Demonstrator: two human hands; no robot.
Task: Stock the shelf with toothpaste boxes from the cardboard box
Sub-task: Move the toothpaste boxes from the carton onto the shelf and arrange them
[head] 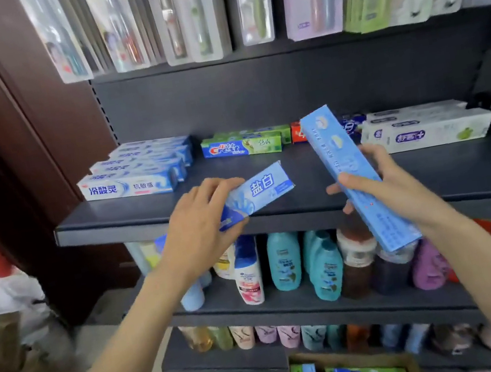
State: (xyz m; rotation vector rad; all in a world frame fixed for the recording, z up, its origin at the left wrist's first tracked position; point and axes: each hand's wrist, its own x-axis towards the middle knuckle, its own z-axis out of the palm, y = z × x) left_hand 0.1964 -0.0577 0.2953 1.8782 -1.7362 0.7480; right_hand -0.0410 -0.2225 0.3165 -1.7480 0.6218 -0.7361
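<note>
2 bare forearms, no sleeves; left hand (200,223) and right hand (377,177) ungloved.

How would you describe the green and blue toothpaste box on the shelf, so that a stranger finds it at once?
Look at the dark shelf under the hanging toothbrush packs. Near its middle, at the back, lies the green and blue box. The stack to its left is white and blue; only this one has a green end.
</note>
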